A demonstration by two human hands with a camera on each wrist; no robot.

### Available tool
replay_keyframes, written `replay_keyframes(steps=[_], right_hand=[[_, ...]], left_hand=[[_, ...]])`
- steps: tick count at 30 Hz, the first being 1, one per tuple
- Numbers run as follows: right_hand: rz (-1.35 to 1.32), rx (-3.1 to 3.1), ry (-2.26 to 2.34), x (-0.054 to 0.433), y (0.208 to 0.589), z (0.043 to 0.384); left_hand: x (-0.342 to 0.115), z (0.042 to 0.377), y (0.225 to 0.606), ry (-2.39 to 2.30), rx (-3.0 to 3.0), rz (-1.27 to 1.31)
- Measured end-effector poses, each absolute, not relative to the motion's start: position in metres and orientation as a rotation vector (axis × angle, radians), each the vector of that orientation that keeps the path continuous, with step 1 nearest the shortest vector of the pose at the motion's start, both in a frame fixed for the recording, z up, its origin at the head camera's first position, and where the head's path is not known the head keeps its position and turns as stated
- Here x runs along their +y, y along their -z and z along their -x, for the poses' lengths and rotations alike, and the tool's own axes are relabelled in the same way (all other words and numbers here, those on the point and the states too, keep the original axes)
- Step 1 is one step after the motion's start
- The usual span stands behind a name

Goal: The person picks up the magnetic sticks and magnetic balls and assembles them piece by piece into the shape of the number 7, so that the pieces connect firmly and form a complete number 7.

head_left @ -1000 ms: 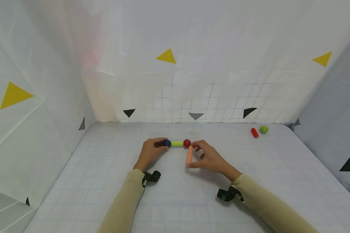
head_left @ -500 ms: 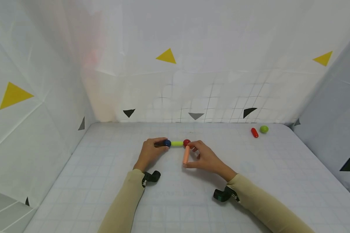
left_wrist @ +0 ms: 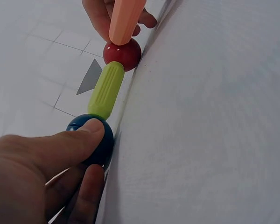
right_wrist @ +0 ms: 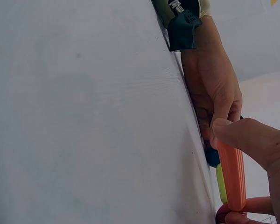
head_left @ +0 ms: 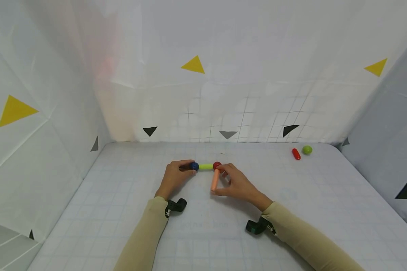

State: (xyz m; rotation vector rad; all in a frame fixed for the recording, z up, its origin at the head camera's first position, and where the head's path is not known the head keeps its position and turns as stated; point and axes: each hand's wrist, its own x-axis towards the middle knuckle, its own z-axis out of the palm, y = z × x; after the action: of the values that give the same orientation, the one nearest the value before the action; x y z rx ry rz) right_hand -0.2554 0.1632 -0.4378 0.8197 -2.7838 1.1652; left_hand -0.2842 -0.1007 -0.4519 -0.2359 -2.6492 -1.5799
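Note:
A blue ball is pinched between the thumb and fingers of my left hand. From it a ribbed yellow-green rod runs to a dark red ball, the three joined in a line. My right hand grips an orange ribbed rod lengthwise, thumb at its near end and fingers at the far end. In the left wrist view the orange rod's far end meets the red ball, and it stands at an angle to the green rod in the head view.
A short red rod and a green ball lie at the back right of the white table. White sheets with yellow and dark triangles stand around the table's back and sides.
My right hand has moved slightly left, bringing the orange rod's far end to the red ball. The left hand has stayed in place on the blue ball.

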Motion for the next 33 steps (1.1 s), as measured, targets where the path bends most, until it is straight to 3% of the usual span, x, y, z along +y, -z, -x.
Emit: replay_keyframes(steps=[33], right_hand=[[-0.861, -2.758, -1.116, 0.1607, 0.4426, 0.2538]], left_hand=[[-0.1011, 0.2849, 0.4527, 1.54, -2.659, 0.262]])
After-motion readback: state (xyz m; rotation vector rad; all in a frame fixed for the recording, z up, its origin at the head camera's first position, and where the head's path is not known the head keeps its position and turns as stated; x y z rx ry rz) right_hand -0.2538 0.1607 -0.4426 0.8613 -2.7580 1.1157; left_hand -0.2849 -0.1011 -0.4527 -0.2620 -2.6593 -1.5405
